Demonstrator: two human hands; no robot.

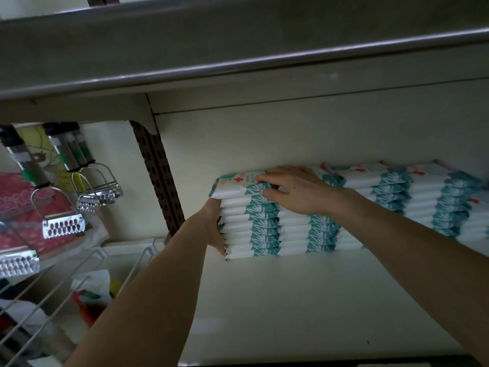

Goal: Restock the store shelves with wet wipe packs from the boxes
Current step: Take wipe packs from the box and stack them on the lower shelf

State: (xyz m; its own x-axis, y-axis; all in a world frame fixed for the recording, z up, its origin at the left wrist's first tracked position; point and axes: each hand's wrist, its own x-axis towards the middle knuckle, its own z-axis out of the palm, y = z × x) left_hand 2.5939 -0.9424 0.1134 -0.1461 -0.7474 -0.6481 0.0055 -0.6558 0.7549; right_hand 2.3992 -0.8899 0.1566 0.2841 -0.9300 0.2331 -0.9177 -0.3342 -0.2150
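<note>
The wet wipe packs wear smooth, faintly glossy plastic film, the shelf is matt cream painted metal, the wire basket is white-coated wire, and the hanging tool heads are bright polished metal.

Body parts in view: left forearm, left hand, right forearm, right hand. Both forearms are bare along the full visible length. Both hands are bare. Each forearm narrows toward the wrist.
</note>
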